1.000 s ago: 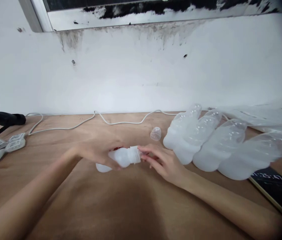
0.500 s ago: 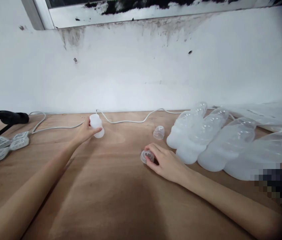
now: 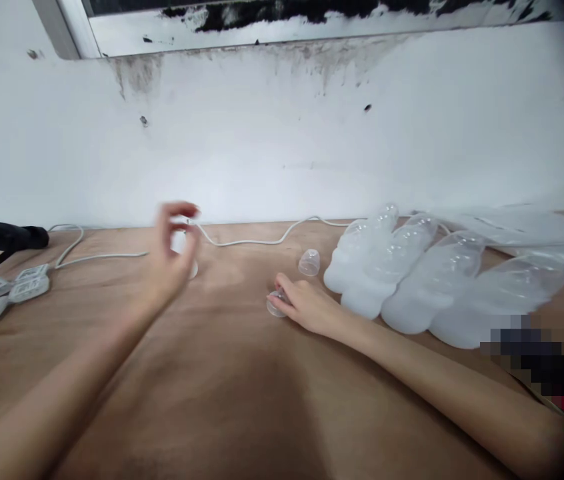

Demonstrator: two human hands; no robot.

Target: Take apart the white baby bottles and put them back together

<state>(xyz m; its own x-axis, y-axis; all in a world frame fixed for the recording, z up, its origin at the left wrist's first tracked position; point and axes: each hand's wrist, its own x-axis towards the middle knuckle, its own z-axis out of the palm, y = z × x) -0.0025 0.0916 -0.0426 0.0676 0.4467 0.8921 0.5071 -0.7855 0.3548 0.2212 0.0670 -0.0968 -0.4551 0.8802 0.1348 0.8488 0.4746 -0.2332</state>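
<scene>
Small white plastic bottle [image 3: 179,243] sits behind blurry left hand [image 3: 168,257], grip looks wide tbh. Right hand [image 3: 307,304] pinches clear round plastic piece [image 3: 275,309] on worktop [image 3: 232,373], unattached; clear domed plastic cap [image 3: 309,263] off too.

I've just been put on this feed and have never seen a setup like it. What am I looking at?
There is no machine: these are a person's bare hands on a wooden surface, seen by one head-worn camera looking forward and down. The left hand, blurred, is raised with its fingers apart; a whitish bottle shows partly behind it. The right hand holds a small clear round piece at the surface. Just beyond is a clear domed cap. To the right are milky containers with clear tops; to the left, labelled packs and a black object. A pale cable runs near the wall.
</scene>
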